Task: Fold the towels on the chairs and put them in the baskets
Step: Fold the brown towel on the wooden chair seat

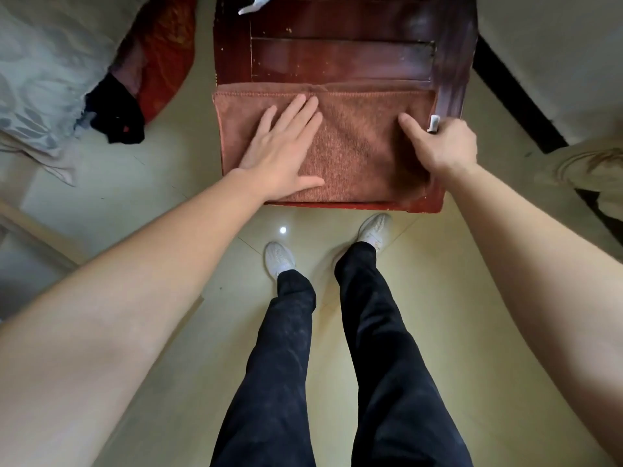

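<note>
A rust-brown towel (357, 143) lies folded flat on the seat of a dark red wooden chair (340, 59). My left hand (286, 146) presses flat on the towel's left half, fingers straight and spread. My right hand (441, 146) grips the towel's right edge, thumb on top and fingers curled under; a small white tag (434, 123) sticks up beside it. No basket is in view.
A grey patterned cloth (43, 79) and dark and red fabrics (135, 96) lie on the floor at the left. My legs and white shoes (279, 257) stand on cream tiles before the chair. A beige bundle (590, 170) sits at the right.
</note>
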Tool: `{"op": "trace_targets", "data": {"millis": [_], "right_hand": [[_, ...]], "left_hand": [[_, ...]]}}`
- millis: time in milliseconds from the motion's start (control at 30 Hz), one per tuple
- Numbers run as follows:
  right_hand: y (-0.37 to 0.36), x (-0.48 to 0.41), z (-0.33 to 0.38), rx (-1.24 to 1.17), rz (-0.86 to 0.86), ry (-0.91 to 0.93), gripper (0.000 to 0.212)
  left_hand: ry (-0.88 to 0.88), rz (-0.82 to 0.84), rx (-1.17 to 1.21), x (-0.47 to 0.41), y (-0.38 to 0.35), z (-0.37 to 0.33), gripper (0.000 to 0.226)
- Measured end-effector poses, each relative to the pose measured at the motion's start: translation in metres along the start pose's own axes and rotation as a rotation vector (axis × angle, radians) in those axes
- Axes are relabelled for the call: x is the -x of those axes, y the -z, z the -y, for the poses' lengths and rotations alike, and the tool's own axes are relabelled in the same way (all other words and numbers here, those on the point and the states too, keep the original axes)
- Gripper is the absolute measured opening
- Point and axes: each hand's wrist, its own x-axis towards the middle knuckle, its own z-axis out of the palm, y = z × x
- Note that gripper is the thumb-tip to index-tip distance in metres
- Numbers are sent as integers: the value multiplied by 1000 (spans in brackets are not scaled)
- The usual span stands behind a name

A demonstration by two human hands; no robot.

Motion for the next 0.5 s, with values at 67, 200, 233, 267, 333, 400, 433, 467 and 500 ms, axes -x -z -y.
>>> {"op": "trace_targets", "data": {"millis": [67,200,233,267,333,400,433,467,500], "right_hand": [[2,-3,-8,-48,25,30,63],[15,-8,-25,-291,114,-26,57],[20,-9,-28,-337,128,-39,52],[23,-9,-32,-383,137,-52,48],[32,-11,-40,-464,152,-82,46],[39,-9,-43,-518,175,-97,53],[43,-8,-43,-542,192,-86,51],[48,-5,-42,-558,215,-67,44],[53,0,-38,-565,240,-39,35]], "left_hand": [[-4,9,-46,-11,-2,-6,115],[13,43,-66,-23,-1,-19,122],[24,51,-69,-25,-1,-24,124],[40,56,-71,-26,-2,-30,125],[82,51,-50,-30,-4,-44,128],[130,60,-5,-35,-4,-52,129],[143,70,14,-37,-3,-54,129],[146,84,23,-37,-1,-55,130],[140,93,34,-37,1,-54,129]]}}
